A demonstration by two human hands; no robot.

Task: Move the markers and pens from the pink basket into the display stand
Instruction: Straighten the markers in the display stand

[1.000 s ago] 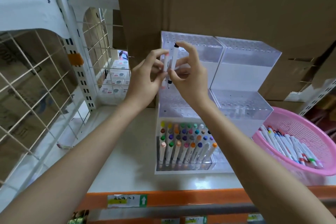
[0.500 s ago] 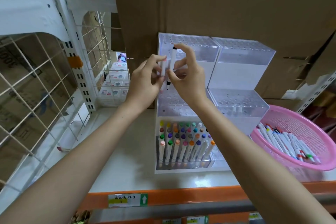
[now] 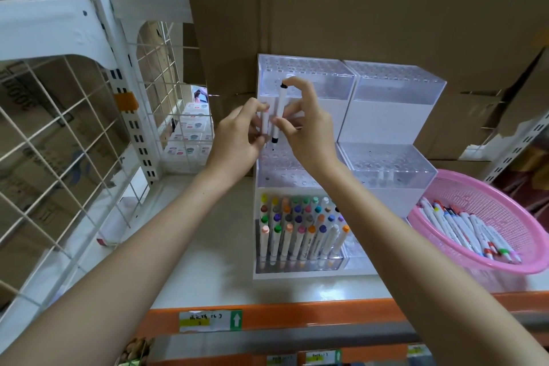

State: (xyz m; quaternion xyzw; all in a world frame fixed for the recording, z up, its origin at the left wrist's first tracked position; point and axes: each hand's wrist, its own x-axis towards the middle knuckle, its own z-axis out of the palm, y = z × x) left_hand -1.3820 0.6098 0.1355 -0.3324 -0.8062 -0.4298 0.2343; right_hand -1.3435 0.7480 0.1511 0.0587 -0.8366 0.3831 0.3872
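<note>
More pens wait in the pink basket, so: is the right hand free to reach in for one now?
Probably not yet: the right hand pinches a black-tipped pen over the display stand; the left hand holds a white pen. The pink basket lies open-topped, unobstructed.

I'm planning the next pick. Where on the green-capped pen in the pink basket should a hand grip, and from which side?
Likely the white barrel just behind the cap of the green-capped pen, pinched from above. It lies flat in the pink basket, packed side by side with other pens, cap toward the near rim, so only its top looks reachable.
</note>
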